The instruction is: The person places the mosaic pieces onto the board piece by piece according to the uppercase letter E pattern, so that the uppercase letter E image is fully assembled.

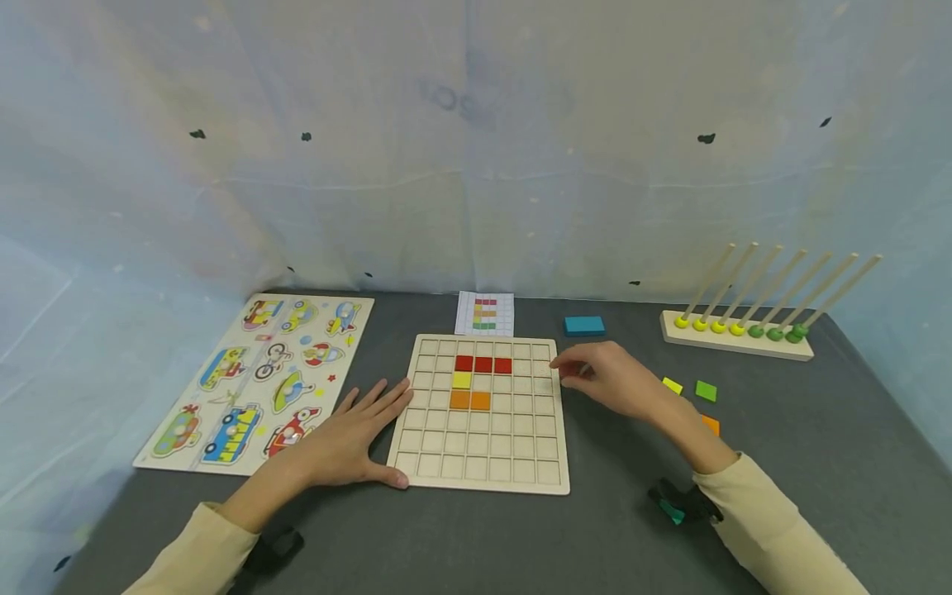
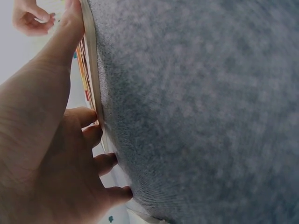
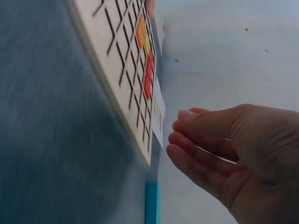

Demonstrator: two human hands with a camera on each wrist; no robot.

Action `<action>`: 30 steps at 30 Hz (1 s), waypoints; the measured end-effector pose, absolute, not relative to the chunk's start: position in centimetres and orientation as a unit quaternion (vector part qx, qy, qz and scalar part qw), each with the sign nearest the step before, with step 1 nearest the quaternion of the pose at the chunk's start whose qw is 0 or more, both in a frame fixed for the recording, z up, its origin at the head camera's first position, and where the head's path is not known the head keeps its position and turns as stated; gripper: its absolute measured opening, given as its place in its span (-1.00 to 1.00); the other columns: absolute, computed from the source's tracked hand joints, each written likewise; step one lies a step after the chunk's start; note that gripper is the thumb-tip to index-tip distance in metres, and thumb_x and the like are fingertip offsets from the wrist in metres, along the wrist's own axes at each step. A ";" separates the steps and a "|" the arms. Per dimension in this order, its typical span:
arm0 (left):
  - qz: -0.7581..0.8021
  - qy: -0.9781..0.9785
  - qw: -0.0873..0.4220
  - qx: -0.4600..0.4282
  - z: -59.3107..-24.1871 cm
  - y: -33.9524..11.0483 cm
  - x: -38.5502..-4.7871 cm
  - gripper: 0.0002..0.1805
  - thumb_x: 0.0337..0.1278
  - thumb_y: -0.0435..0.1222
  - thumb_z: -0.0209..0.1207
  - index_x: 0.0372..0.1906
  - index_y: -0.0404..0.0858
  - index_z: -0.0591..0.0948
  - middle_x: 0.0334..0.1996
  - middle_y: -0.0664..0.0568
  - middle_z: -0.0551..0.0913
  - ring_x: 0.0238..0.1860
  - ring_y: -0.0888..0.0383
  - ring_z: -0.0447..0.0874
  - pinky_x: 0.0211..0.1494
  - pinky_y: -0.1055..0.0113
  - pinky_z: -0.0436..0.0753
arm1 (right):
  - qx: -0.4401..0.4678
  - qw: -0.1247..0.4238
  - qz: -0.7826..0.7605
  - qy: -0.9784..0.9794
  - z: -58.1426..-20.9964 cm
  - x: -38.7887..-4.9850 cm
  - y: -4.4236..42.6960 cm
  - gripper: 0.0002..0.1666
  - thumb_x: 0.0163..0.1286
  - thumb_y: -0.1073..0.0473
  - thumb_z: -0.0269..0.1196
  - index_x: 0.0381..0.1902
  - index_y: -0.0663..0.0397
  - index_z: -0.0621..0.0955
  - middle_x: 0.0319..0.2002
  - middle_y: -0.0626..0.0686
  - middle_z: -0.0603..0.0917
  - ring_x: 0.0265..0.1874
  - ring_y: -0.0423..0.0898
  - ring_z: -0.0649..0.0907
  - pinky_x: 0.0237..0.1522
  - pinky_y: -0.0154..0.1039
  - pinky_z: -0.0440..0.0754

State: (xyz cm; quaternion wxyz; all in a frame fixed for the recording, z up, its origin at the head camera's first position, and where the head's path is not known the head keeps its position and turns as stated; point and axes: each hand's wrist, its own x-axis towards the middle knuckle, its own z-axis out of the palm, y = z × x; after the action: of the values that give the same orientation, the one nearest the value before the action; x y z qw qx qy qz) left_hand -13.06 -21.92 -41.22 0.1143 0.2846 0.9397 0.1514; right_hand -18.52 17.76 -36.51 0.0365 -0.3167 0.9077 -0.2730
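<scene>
While left wrist view catches board point(image 2: 95, 70) edge-on, head shows 6 tiles point(image 1: 462, 380).

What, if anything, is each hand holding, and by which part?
Left hand grips nothing, just touches the square pale wooden grid board's left edge. Right hand: cannot be told; no object shows.

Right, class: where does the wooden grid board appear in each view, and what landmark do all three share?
Head: the wooden grid board lies near the centre.
Left wrist: the board, almost edge-on, a thin strip left of centre.
Right wrist: the board slants down from the upper left.
Shared landmark: the right hand.
</scene>
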 end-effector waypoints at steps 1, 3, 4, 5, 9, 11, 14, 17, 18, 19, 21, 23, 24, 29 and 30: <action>0.152 0.939 0.112 0.286 -41.2 -21.9 -13.0 0.32 -0.23 0.49 0.18 0.58 -0.15 0.02 0.57 -0.03 -0.07 0.54 -0.18 -0.17 0.45 -0.32 -0.16 | -0.312 0.033 -0.270 0.910 -36.4 -18.4 18.5 -0.69 0.32 0.33 0.32 0.03 0.21 0.67 -0.17 0.03 0.72 -0.21 -0.11 0.67 -0.14 -0.15 0.68; 0.153 0.939 0.113 0.286 -41.1 -21.9 -13.0 0.32 -0.23 0.48 0.19 0.58 -0.15 0.01 0.57 -0.03 -0.08 0.55 -0.18 -0.18 0.45 -0.32 -0.17 | -0.302 0.030 -0.267 0.915 -36.2 -18.1 19.9 -0.69 0.32 0.33 0.31 0.02 0.20 0.68 -0.16 0.04 0.72 -0.21 -0.10 0.67 -0.14 -0.14 0.67; 0.154 0.939 0.115 0.285 -41.1 -21.8 -13.0 0.32 -0.23 0.48 0.20 0.58 -0.15 0.01 0.57 -0.03 -0.08 0.55 -0.18 -0.18 0.45 -0.32 -0.17 | -0.298 0.029 -0.268 0.916 -36.1 -17.9 20.6 -0.69 0.32 0.33 0.31 0.03 0.20 0.67 -0.16 0.05 0.72 -0.21 -0.09 0.67 -0.15 -0.14 0.67; 0.155 0.939 0.115 0.285 -41.1 -21.8 -13.0 0.32 -0.23 0.47 0.20 0.58 -0.16 0.01 0.57 -0.03 -0.08 0.54 -0.18 -0.18 0.45 -0.32 -0.17 | -0.292 0.028 -0.267 0.918 -36.0 -17.7 21.4 -0.69 0.32 0.33 0.31 0.03 0.20 0.67 -0.15 0.05 0.72 -0.21 -0.09 0.67 -0.15 -0.14 0.67; 0.155 0.939 0.120 0.281 -41.0 -21.8 -13.1 0.31 -0.22 0.46 0.22 0.58 -0.15 0.01 0.58 -0.02 -0.09 0.55 -0.17 -0.19 0.45 -0.32 -0.18 | -0.279 0.021 -0.256 0.925 -35.8 -17.0 24.1 -0.68 0.31 0.34 0.32 0.03 0.24 0.67 -0.16 0.07 0.72 -0.23 -0.09 0.67 -0.18 -0.16 0.68; 0.155 0.939 0.120 0.282 -41.0 -21.8 -13.1 0.31 -0.22 0.46 0.22 0.58 -0.16 0.01 0.57 -0.03 -0.08 0.54 -0.18 -0.18 0.45 -0.32 -0.17 | -0.273 0.017 -0.246 0.930 -35.9 -16.6 25.6 -0.67 0.28 0.36 0.32 0.02 0.26 0.66 -0.17 0.06 0.72 -0.24 -0.08 0.68 -0.20 -0.18 0.69; 0.154 0.939 0.120 0.282 -40.9 -21.8 -13.1 0.31 -0.22 0.45 0.23 0.58 -0.17 0.02 0.57 -0.04 -0.07 0.54 -0.19 -0.17 0.45 -0.33 -0.17 | -0.265 0.017 -0.233 0.936 -36.1 -16.0 27.7 -0.65 0.26 0.35 0.34 0.02 0.27 0.66 -0.17 0.05 0.73 -0.25 -0.09 0.68 -0.23 -0.21 0.69; 0.155 0.939 0.120 0.283 -40.8 -21.7 -13.1 0.31 -0.22 0.44 0.24 0.58 -0.16 0.02 0.57 -0.04 -0.07 0.54 -0.19 -0.18 0.45 -0.32 -0.17 | -0.246 0.024 -0.231 0.941 -36.4 -15.2 29.5 -0.63 0.23 0.35 0.37 0.02 0.27 0.66 -0.18 0.05 0.72 -0.25 -0.07 0.68 -0.25 -0.23 0.69; 0.155 0.939 0.119 0.283 -40.8 -21.7 -13.1 0.31 -0.22 0.44 0.24 0.58 -0.16 0.02 0.57 -0.04 -0.07 0.54 -0.19 -0.17 0.44 -0.33 -0.17 | -0.238 0.029 -0.228 0.944 -36.5 -15.0 30.0 -0.63 0.22 0.34 0.38 0.02 0.27 0.66 -0.17 0.05 0.72 -0.25 -0.06 0.68 -0.26 -0.23 0.69; 0.155 0.939 0.119 0.284 -40.8 -21.7 -13.0 0.31 -0.22 0.44 0.24 0.58 -0.16 0.02 0.57 -0.04 -0.07 0.54 -0.19 -0.17 0.44 -0.33 -0.16 | -0.229 0.032 -0.227 0.946 -36.7 -14.8 30.4 -0.62 0.21 0.34 0.38 0.01 0.27 0.66 -0.17 0.06 0.72 -0.25 -0.04 0.68 -0.27 -0.22 0.69; 0.154 0.939 0.118 0.283 -40.7 -21.7 -13.0 0.31 -0.22 0.44 0.23 0.58 -0.16 0.02 0.57 -0.04 -0.07 0.54 -0.19 -0.17 0.44 -0.33 -0.16 | -0.217 0.038 -0.225 0.949 -37.0 -14.5 31.2 -0.61 0.18 0.36 0.40 0.00 0.28 0.66 -0.16 0.09 0.72 -0.25 -0.01 0.69 -0.27 -0.21 0.70; 0.153 0.939 0.114 0.285 -40.7 -21.8 -13.0 0.31 -0.22 0.44 0.23 0.57 -0.18 0.03 0.57 -0.05 -0.05 0.54 -0.21 -0.15 0.44 -0.34 -0.15 | -0.207 0.043 -0.223 0.951 -37.4 -14.1 31.9 -0.59 0.16 0.36 0.41 0.00 0.27 0.66 -0.17 0.09 0.73 -0.26 -0.02 0.70 -0.28 -0.23 0.70; 0.153 0.940 0.113 0.285 -40.7 -21.8 -13.0 0.31 -0.22 0.44 0.23 0.57 -0.18 0.03 0.57 -0.05 -0.05 0.54 -0.21 -0.15 0.43 -0.35 -0.14 | -0.207 0.045 -0.225 0.951 -37.6 -14.0 32.3 -0.59 0.15 0.37 0.41 0.00 0.28 0.66 -0.17 0.09 0.73 -0.27 -0.04 0.69 -0.30 -0.23 0.70; 0.155 0.939 0.112 0.287 -40.7 -21.8 -12.9 0.30 -0.21 0.44 0.23 0.57 -0.19 0.04 0.57 -0.07 -0.04 0.53 -0.23 -0.14 0.42 -0.36 -0.14 | -0.196 0.058 -0.228 0.952 -38.3 -13.6 33.2 -0.56 0.12 0.35 0.43 0.01 0.26 0.67 -0.18 0.03 0.73 -0.25 -0.09 0.69 -0.31 -0.32 0.69; 0.156 0.939 0.114 0.286 -40.7 -21.8 -12.9 0.30 -0.21 0.44 0.22 0.57 -0.19 0.04 0.57 -0.06 -0.04 0.53 -0.23 -0.14 0.43 -0.35 -0.14 | -0.195 0.062 -0.232 0.951 -38.4 -13.5 33.3 -0.57 0.12 0.35 0.43 0.00 0.27 0.67 -0.17 0.05 0.73 -0.23 -0.06 0.70 -0.30 -0.31 0.69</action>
State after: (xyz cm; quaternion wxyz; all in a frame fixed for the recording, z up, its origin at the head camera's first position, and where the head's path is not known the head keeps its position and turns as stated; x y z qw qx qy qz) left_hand -12.94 -21.77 -40.72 0.1137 0.2857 0.9387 0.1557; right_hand -13.55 33.30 -38.38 0.0615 -0.1949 0.9511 -0.2317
